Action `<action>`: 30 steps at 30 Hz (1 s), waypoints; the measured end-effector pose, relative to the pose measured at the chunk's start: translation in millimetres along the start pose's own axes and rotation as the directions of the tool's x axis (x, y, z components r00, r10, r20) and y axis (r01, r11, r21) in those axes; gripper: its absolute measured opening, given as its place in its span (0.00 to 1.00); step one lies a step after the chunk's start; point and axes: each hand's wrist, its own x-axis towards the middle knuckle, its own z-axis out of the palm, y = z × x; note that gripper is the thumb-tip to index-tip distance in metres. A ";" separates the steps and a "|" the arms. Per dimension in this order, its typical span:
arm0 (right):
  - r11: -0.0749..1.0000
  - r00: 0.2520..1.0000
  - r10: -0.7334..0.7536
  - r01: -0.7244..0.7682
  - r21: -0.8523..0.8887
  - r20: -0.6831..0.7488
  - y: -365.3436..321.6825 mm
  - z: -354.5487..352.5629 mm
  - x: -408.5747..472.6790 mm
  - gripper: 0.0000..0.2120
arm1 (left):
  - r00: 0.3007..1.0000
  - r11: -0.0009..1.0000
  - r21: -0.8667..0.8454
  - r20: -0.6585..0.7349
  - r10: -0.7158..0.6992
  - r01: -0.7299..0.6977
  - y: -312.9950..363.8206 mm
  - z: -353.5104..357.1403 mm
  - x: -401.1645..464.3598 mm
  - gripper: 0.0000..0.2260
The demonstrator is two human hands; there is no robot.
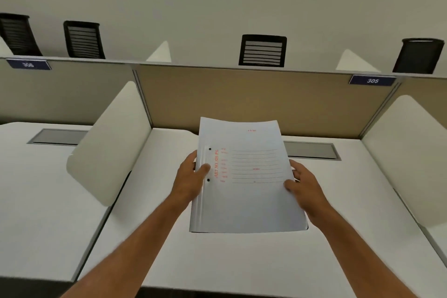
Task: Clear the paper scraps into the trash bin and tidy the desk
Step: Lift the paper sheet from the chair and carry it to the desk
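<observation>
Both hands hold a pale blue folder (244,176) above the white tabletop (338,201). The left hand (191,176) is clamped on its spine edge, and the right hand (303,186) grips the opposite edge. The lower edge of the folder seems to rest on the tabletop. No paper scraps and no trash bin are visible. The folder is thin and bends at the top, so loose sheets could slide out if it tilts.
</observation>
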 end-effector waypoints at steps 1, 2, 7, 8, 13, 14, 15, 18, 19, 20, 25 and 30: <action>1.000 1.000 0.006 -0.006 -0.001 0.002 -0.2 2.9 20.3 0.27 | 1.000 1.000 0.000 0.004 -0.002 0.002 -1.9 2.5 19.0 0.16; 1.000 1.000 0.010 -0.010 -0.007 0.003 0.4 5.8 40.6 0.27 | 1.000 1.000 -0.001 0.008 -0.005 0.005 -4.5 5.4 38.1 0.16; 0.997 1.000 0.018 -0.018 -0.076 -0.003 15.8 27.2 143.0 0.29 | 0.997 0.997 -0.028 0.019 -0.068 0.069 -24.1 24.3 139.1 0.22; 0.996 0.999 0.033 -0.034 -0.083 -0.010 19.7 31.8 163.5 0.29 | 0.996 0.996 -0.029 0.018 -0.084 0.085 -28.2 28.1 159.4 0.22; 0.981 0.994 0.099 -0.104 -0.166 -0.039 40.2 55.0 256.8 0.30 | 0.989 0.989 -0.017 0.010 -0.149 0.149 -52.6 46.4 247.4 0.23; 0.976 0.993 0.109 -0.114 -0.184 -0.033 46.3 60.1 274.6 0.30 | 0.987 0.987 -0.015 0.015 -0.163 0.163 -58.7 48.6 264.9 0.24; 0.971 0.992 0.119 -0.122 -0.206 -0.027 53.0 64.8 291.7 0.30 | 0.984 0.984 -0.010 0.023 -0.177 0.177 -65.5 51.0 282.4 0.24; 0.952 0.989 0.146 -0.145 -0.269 -0.015 76.4 76.7 342.9 0.32 | 0.975 0.977 0.016 0.054 -0.215 0.214 -90.5 60.2 332.3 0.25; 0.945 0.987 0.162 -0.159 -0.285 -0.013 86.0 80.3 359.5 0.32 | 0.971 0.973 0.024 0.065 -0.231 0.230 -100.2 64.1 347.4 0.25; 0.939 0.984 0.175 -0.171 -0.298 -0.013 96.0 84.1 375.1 0.32 | 0.967 0.970 0.033 0.076 -0.244 0.242 -110.1 68.1 361.8 0.25; 0.907 0.978 0.207 -0.190 -0.375 0.003 148.6 108.6 436.5 0.32 | 0.949 0.956 0.081 0.120 -0.290 0.282 -162.4 89.4 428.6 0.24; 0.813 0.947 0.321 -0.259 -0.521 0.030 199.5 132.3 474.9 0.38 | 0.910 0.917 0.232 0.192 -0.369 0.323 -216.3 112.3 471.7 0.27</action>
